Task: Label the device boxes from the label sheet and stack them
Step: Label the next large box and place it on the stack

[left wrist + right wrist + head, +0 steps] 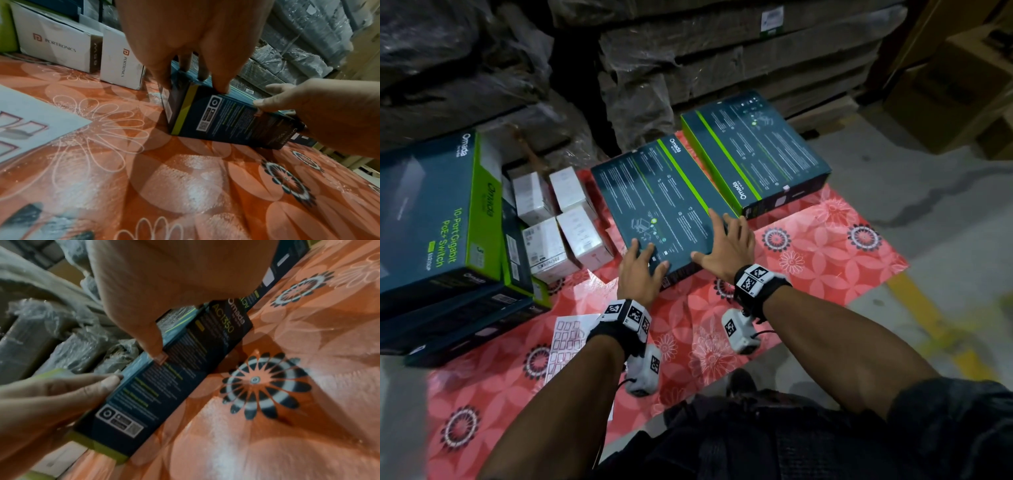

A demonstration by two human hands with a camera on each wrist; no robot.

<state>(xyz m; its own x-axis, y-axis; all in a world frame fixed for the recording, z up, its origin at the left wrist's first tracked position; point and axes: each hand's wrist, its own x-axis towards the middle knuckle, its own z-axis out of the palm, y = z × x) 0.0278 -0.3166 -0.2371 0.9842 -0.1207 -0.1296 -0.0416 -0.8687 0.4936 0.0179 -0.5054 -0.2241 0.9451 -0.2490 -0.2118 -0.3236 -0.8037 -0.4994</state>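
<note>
Two flat teal Omada device boxes lie on a red floral mat. My left hand point(645, 257) holds the near-left corner of the nearer box point(664, 202), fingertips on top and one finger down its short side point(164, 81). My right hand point(724, 236) lies flat on the box's near-right part, fingers stretched out. Its thumb presses a small pink label point(161, 359) onto the top near edge. The second box point(753, 150) lies further back to the right, touched by neither hand. The label sheet point(568, 337) lies on the mat beside my left wrist.
A stack of larger Omada switch boxes point(431, 212) stands at the left. Several small white Portronics boxes point(558, 222) sit between it and the near box. Plastic-wrapped cartons point(688, 51) wall off the back. Bare concrete floor with a yellow line point(928, 325) lies to the right.
</note>
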